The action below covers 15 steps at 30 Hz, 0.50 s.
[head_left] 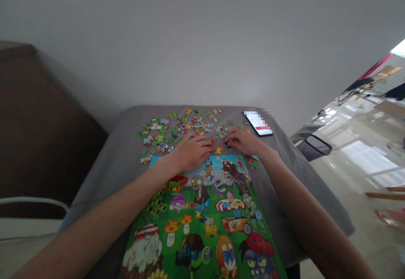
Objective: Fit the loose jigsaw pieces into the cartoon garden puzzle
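Observation:
A picture sheet [190, 199] with cartoon plants and zombies on green lies flat in front of me. Loose jigsaw puzzle pieces [158, 125] are scattered beyond its top edge. My left hand [192, 150] rests over that top edge, palm down, its fingers loosely stretched to the right toward the pieces. Just right of it, my right hand [243, 140] has its fingertips curled down on a small dark puzzle piece [228, 145], partly hidden by the fingers. Between the hands lies an orange puzzle piece [218, 149].
A grey cloth [114, 165] covers the table, which stands against a pale wall [190, 38]. Near the far right corner lies a lit phone [258, 123]. Dark brown furniture [41, 131] and a white chair [31, 228] are at left; tiled floor [357, 186] shows at right.

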Motion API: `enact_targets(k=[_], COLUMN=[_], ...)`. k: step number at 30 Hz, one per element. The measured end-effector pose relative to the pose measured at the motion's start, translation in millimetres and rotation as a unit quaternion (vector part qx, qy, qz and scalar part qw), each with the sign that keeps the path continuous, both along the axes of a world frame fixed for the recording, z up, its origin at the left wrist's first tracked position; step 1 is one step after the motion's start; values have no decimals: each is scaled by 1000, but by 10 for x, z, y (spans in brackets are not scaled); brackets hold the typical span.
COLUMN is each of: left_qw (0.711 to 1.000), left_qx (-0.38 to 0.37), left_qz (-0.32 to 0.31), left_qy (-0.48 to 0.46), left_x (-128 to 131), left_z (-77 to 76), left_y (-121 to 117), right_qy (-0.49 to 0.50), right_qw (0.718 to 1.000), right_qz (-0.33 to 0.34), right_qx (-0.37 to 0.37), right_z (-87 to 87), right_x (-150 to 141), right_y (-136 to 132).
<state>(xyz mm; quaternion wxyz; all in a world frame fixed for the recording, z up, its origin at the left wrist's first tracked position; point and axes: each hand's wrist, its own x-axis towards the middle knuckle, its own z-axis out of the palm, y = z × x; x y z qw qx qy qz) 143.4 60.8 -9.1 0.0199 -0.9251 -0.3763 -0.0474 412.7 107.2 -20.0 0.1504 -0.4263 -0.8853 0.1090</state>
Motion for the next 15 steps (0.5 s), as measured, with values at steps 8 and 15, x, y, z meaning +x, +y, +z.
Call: enact_targets(k=[8, 15], left_qw=[994, 993], left_qx=[-45, -48], left_qz=[102, 104], left_qy=[5, 19], left_x=[-249, -186], left_z=[-34, -82], left_y=[333, 278], right_qy=[46, 48], right_qw=[998, 998], right_qz=[-24, 16], right_qx=[28, 37], right_z=[-266, -235], right_x=[107, 231], right_y=[-272, -274])
